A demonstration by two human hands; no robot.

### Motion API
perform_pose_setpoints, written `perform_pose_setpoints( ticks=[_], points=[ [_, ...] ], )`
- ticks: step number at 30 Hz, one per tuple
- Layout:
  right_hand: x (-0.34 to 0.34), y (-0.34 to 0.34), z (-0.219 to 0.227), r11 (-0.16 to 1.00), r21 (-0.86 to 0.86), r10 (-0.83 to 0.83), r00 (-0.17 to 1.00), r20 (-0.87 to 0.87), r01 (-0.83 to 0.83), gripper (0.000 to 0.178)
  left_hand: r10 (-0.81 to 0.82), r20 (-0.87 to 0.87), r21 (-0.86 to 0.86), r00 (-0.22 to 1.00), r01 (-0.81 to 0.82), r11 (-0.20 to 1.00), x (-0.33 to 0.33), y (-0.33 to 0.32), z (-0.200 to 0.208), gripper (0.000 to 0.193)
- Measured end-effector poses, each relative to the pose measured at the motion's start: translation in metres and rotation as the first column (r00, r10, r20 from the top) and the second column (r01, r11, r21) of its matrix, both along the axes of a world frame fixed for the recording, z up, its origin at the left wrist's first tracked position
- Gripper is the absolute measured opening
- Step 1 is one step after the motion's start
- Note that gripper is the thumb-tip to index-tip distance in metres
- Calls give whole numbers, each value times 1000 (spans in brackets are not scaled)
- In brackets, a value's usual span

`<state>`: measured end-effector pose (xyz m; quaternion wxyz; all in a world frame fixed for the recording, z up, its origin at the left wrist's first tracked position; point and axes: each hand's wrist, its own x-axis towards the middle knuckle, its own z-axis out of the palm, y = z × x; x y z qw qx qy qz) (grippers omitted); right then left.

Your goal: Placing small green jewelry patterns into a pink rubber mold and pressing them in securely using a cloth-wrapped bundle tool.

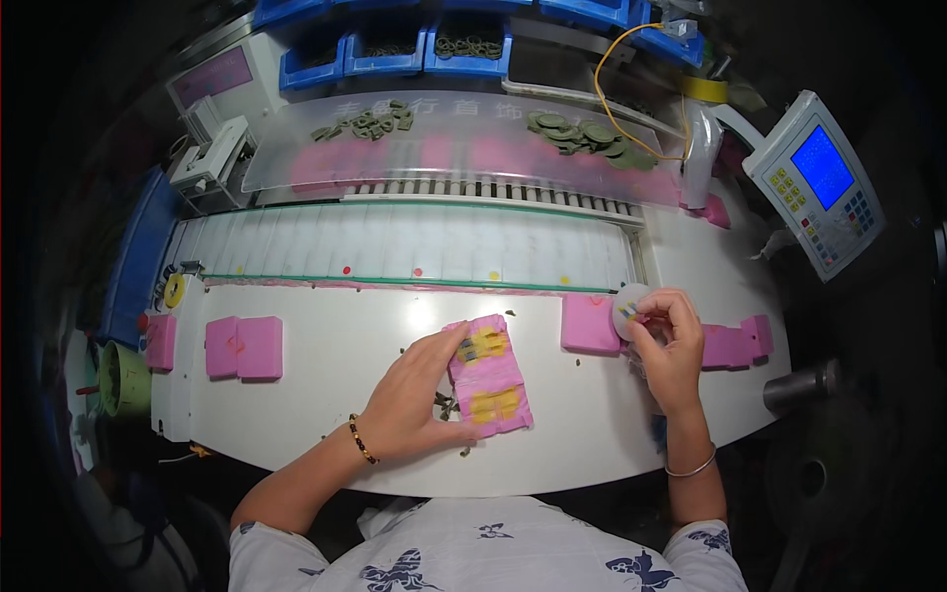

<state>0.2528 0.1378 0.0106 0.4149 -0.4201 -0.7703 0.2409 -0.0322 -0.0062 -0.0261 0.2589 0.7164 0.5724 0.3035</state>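
Note:
My left hand [406, 395] grips the left side of an opened pink mold [493, 372], fingers at its far end and thumb at its near end. Yellow patches lie in the mold's face, with small dark green pieces showing in the far one. Over to the right, my right hand [673, 340] is closed in a pinch at a round whitish disc [628, 308]. What the fingertips hold there is too small to make out. Just left of that disc lies a closed pink block [589, 324].
Pink blocks [260, 347] sit at the left, others [728, 345] at the right. Beyond is a white conveyor belt [395, 242]. Green pieces [587, 136] lie on a translucent shelf [296, 163] under blue bins [469, 47]. A control panel [819, 183] stands right, near a metal cylinder [801, 386].

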Motion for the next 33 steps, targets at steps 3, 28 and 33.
perform_pose_setpoints(
  ticks=[3,28,33],
  points=[
    [-20,-11,-11,890,-382,148,949,-277,-250,20,-4,2,4,1000,4,1000,-1,0,0,116],
    [-83,1,-52,511,-767,226,922,-315,-388,28,-173,149,168,974,147,975,-3,-2,-14,101],
    [-75,-5,-50,518,-719,294,886,-358,-463,20,-207,153,225,966,170,959,-4,-3,-16,98]
  ],
)
